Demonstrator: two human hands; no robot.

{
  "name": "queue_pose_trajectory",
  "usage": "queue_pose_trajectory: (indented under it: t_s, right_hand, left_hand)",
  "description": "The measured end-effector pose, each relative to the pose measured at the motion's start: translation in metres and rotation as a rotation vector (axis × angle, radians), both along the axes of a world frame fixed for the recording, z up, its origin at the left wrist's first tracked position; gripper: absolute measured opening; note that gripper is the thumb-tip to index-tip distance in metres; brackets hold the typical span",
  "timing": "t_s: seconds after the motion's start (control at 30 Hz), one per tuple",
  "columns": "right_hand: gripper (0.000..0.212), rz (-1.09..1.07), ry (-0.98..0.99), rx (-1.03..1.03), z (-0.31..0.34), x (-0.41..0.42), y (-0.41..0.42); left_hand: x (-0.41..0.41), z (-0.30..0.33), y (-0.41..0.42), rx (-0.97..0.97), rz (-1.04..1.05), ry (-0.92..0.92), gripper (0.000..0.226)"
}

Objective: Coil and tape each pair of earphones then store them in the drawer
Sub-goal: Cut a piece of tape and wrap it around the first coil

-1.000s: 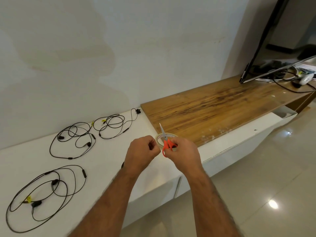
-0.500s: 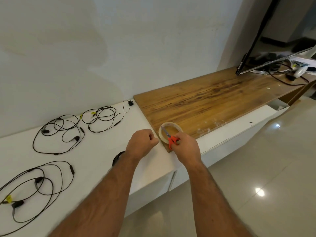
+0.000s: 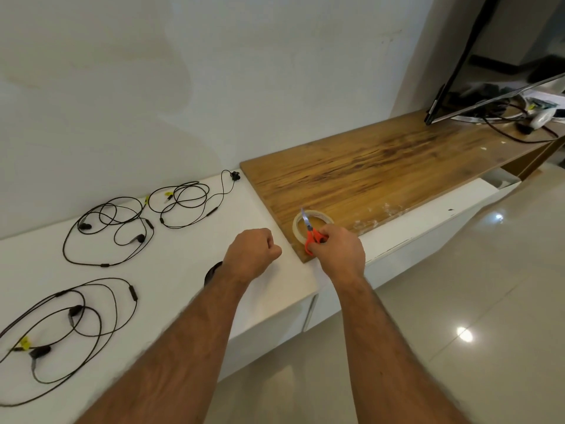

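White cabinet top (image 3: pixel 171 270) runs along a pale wall and meets a wooden shelf (image 3: pixel 382 175) on the right, with a television (image 3: pixel 489 65) at its far end. Against the earlier frames, the right hand (image 3: pixel 337 252) has come down from in front of the chest to the shelf's near corner; the tape roll (image 3: pixel 312 223) now rests flat on the wood, while the fingers stay curled round the orange-handled scissors (image 3: pixel 312 234), blade pointing up. The left hand (image 3: pixel 252 255) is closed in a fist just beside it; whether a cut strip of tape is pinched inside I cannot tell. Three loose pairs of earphones lie well apart on the white top: one near the wall (image 3: pixel 186 203), one beside it (image 3: pixel 107 231), one nearest the person (image 3: pixel 67 328). A dark coil (image 3: pixel 212 272) peeks out behind the left wrist. Judging by this, the tools are being put down so the tape can be applied
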State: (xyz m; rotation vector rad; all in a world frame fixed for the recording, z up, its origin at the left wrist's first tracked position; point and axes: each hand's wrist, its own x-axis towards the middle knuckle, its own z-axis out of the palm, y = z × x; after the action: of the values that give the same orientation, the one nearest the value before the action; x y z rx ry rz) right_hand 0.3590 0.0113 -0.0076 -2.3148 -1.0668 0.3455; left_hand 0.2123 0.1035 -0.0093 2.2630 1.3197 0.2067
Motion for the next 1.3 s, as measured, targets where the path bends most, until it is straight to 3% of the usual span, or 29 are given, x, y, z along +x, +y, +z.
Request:
queue_pose_trajectory:
  t_s: [0.6,0.87,1.2,1.3]
  right_hand:
    - [0.008,0.04,-0.008,0.011,-0.003,-0.001,-0.001]
    - [0.016,0.001,-0.06,0.003,-0.004,-0.009,0.002]
    - [0.015,0.078,0.168,0.254,0.015,0.004,-0.021]
    - [0.014,0.131,0.22,0.188,0.024,0.011,-0.033]
  left_hand:
    - [-0.013,0.017,-0.005,-0.171,0.051,0.055,0.019]
    - [-0.016,0.016,-0.015,-0.223,0.059,-0.011,0.019]
    - [-0.017,0.02,-0.017,-0.39,0.177,-0.149,0.022]
    - [-0.014,0.02,-0.02,-0.404,0.176,-0.141,0.024]
